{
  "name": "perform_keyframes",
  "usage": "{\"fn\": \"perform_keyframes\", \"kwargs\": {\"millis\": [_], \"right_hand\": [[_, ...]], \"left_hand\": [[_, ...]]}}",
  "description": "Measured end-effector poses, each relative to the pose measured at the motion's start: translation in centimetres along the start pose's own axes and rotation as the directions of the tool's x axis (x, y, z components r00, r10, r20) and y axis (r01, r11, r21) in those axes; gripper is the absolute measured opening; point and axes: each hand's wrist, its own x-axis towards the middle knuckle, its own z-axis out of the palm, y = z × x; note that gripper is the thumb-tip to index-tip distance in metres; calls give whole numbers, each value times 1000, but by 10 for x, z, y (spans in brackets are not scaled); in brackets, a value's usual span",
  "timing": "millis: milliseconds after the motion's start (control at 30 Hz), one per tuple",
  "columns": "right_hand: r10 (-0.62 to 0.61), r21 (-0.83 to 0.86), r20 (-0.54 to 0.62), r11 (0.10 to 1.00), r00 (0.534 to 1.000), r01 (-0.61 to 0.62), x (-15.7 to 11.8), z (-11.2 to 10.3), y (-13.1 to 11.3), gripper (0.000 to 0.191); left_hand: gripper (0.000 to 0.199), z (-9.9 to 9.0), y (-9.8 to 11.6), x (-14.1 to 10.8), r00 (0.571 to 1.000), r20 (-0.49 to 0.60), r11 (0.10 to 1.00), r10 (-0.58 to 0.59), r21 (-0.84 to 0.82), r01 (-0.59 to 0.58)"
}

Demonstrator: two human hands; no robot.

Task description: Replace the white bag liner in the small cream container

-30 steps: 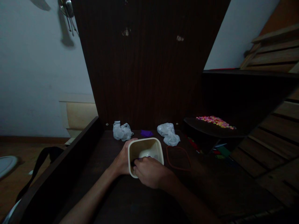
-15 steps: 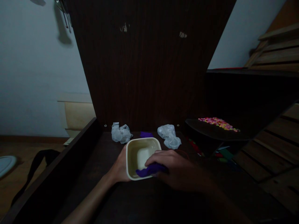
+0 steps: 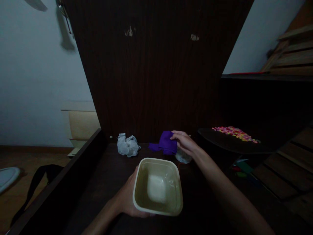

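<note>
My left hand (image 3: 130, 197) grips a square cream plastic container (image 3: 158, 187) by its left side, its fingers partly hidden beneath. The container's opening faces up toward me, and nothing lies inside. Beyond it, near the back panel, my right hand (image 3: 183, 141) pinches a purple cloth (image 3: 166, 143) by its right edge. Another flat bit of purple (image 3: 153, 147) shows just left of the cloth; whether it is part of the same cloth I cannot tell. A crumpled whitish plastic bag (image 3: 183, 156) is partly hidden behind my right hand.
A second crumpled plastic bag (image 3: 127, 145) lies at the back left of the dark wooden surface (image 3: 105, 176). Small pink and yellow pieces (image 3: 236, 133) are heaped on a dark shelf at right. A raised side board (image 3: 61, 174) borders the left.
My right hand has moved with purple cloth out of the container to the back, beside the right plastic bag. My left hand has brought the container nearer and a little to the right.
</note>
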Motion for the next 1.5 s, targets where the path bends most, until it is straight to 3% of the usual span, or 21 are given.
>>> {"fn": "perform_keyframes", "kwargs": {"millis": [200,333,500,700,833,1000,1267,1500], "right_hand": [[170,10,32,985,985,-170,35,22,53,9],[254,-63,12,965,967,-253,60,33,81,25],[222,-203,-63,952,973,-230,80,39,106,34],[65,-370,-93,924,994,-95,77,36,118,32],[-12,-374,-46,927,999,-6,66,32,112,18],[-16,-244,67,969,998,32,38,23,92,8],[-36,-53,164,998,986,45,-36,5,52,41],[15,-22,219,1000,976,-10,-88,12,51,66]], "left_hand": [[124,1,-7,-5,998,-4,995,-65,-81,65],[124,2,-5,-3,992,11,987,-123,-105,123],[123,2,-5,-1,993,18,980,-118,-162,119],[124,3,-6,-3,987,30,971,-159,-177,162],[124,4,-2,1,986,28,956,-165,-241,167],[123,5,-3,3,987,-9,964,-163,-212,158],[122,8,-8,1,980,-88,973,-178,-163,162],[116,6,-5,10,969,-162,978,-187,-125,168]]}}
